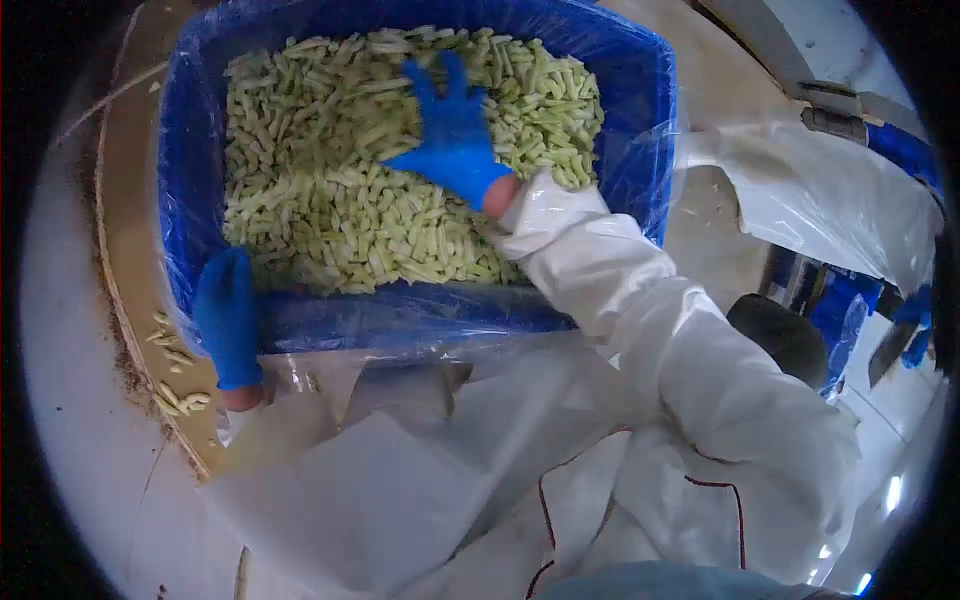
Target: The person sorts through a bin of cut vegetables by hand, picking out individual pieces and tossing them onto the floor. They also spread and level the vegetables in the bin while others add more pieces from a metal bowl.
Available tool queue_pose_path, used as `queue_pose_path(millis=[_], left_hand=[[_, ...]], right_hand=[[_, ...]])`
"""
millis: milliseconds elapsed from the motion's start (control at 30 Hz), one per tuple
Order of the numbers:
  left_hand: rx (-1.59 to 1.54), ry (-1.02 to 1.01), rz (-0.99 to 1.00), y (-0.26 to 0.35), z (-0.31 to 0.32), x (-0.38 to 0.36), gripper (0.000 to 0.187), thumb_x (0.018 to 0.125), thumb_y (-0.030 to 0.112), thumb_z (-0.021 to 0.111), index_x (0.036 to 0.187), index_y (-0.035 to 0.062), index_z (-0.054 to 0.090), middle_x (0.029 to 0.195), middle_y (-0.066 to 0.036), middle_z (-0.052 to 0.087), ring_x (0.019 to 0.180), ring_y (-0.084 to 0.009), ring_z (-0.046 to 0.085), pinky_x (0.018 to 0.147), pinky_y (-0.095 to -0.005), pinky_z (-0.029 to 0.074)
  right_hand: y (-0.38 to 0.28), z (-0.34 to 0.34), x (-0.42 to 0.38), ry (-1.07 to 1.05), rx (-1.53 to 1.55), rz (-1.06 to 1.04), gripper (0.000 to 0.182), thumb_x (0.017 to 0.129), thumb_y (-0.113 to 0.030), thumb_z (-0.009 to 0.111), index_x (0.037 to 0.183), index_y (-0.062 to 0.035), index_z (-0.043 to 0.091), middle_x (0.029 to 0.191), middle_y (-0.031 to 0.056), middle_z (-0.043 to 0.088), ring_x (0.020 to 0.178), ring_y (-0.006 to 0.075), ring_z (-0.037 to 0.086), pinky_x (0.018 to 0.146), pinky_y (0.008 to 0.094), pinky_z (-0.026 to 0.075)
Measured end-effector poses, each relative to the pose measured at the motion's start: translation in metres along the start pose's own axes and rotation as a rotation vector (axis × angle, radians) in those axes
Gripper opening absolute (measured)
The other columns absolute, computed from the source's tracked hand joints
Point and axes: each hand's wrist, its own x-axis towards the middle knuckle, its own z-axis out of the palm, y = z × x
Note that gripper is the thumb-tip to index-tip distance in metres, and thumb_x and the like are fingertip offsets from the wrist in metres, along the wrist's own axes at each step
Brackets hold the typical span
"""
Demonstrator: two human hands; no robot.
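A blue bin [655,110] lined with clear plastic holds a wide layer of pale green cut vegetable pieces [380,225]. My right hand [452,135], in a blue glove, is over the pieces near the middle of the bin, palm down with its fingers spread. Nothing shows in its grasp. At the bin's lower left corner rests my left hand [228,315], also blue-gloved, with its fingers together over the rim and the plastic liner. Whether it pinches the liner is hidden.
Loose pieces [180,400] lie on the tan surface [130,190] left of the bin. Clear plastic hangs over the bin's near edge. At the right are white sheeting [820,190], a dark rounded object [780,335] and another person's blue-gloved hand [915,345].
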Motion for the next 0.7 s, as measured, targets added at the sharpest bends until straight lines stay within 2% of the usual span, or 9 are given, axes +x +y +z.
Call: queue_pose_path(millis=[100, 200, 300, 367, 433, 533, 700], left_hand=[[-0.021, 0.008, -0.002, -0.013, 0.003, 0.001, 0.025, 0.088, 0.018, 0.06, 0.102, -0.0015, 0.063, 0.097, -0.014, 0.066, 0.089, -0.0236, 0.062, 0.081, -0.0332, 0.047], [-0.081, 0.009, -0.029, -0.016, 0.003, 0.003, 0.024, 0.088, 0.018, 0.059, 0.102, -0.0014, 0.063, 0.098, -0.015, 0.066, 0.09, -0.0247, 0.062, 0.082, -0.0336, 0.046], [-0.036, -0.006, 0.008, -0.014, 0.003, 0.002, 0.024, 0.087, 0.017, 0.06, 0.103, -0.0013, 0.063, 0.098, -0.015, 0.065, 0.09, -0.0243, 0.062, 0.082, -0.0333, 0.046], [-0.029, -0.014, 0.073, -0.012, 0.001, -0.001, 0.023, 0.087, 0.016, 0.06, 0.102, -0.0012, 0.063, 0.098, -0.015, 0.065, 0.09, -0.0239, 0.062, 0.083, -0.0332, 0.046], [-0.044, -0.012, 0.071, -0.009, 0.001, -0.003, 0.023, 0.088, 0.017, 0.059, 0.102, -0.001, 0.063, 0.098, -0.015, 0.065, 0.09, -0.0245, 0.062, 0.083, -0.0333, 0.046], [-0.004, -0.002, 0.091, -0.01, -0.001, 0.0, 0.022, 0.088, 0.017, 0.059, 0.101, -0.0007, 0.063, 0.098, -0.014, 0.065, 0.09, -0.0254, 0.061, 0.082, -0.0336, 0.046], [0.016, -0.006, 0.095, 0.002, -0.002, -0.004, 0.022, 0.088, 0.017, 0.059, 0.1, -0.0001, 0.063, 0.098, -0.014, 0.064, 0.089, -0.026, 0.061, 0.082, -0.0342, 0.046]], right_hand=[[-0.052, -0.004, 0.011, -0.233, -0.138, -0.165, 0.095, 0.06, -0.05, 0.079, 0.14, -0.0254, 0.035, 0.149, 0.0156, 0.019, 0.133, 0.0434, 0.025, 0.104, 0.059, 0.028], [-0.049, -0.003, -0.007, -0.223, 0.257, -0.512, 0.071, 0.071, -0.043, 0.073, 0.133, -0.0243, 0.046, 0.144, 0.0149, 0.032, 0.127, 0.0417, 0.037, 0.104, 0.0516, 0.033], [-0.007, -0.02, -0.011, -0.143, 0.295, -0.169, 0.053, 0.079, -0.034, 0.066, 0.128, -0.0204, 0.05, 0.133, 0.0155, 0.045, 0.115, 0.0406, 0.049, 0.098, 0.045, 0.041], [0.055, -0.032, 0.011, 0.084, 0.027, 0.008, 0.044, 0.081, -0.029, 0.063, 0.122, -0.0167, 0.055, 0.115, 0.0156, 0.058, 0.099, 0.0374, 0.057, 0.087, 0.0444, 0.045], [0.09, -0.044, 0.036, 0.34, -0.245, -0.1, 0.043, 0.078, -0.025, 0.066, 0.118, -0.0141, 0.058, 0.104, 0.0166, 0.062, 0.092, 0.0349, 0.058, 0.079, 0.0441, 0.046], [0.087, -0.04, 0.024, 0.259, -0.423, 0.011, 0.042, 0.076, -0.026, 0.067, 0.116, -0.0138, 0.059, 0.097, 0.0156, 0.064, 0.091, 0.0319, 0.059, 0.078, 0.0412, 0.047], [0.112, -0.044, -0.012, 0.05, 0.002, 0.183, 0.033, 0.072, -0.025, 0.071, 0.102, -0.0131, 0.066, 0.087, 0.012, 0.064, 0.086, 0.0297, 0.061, 0.076, 0.0394, 0.047]])
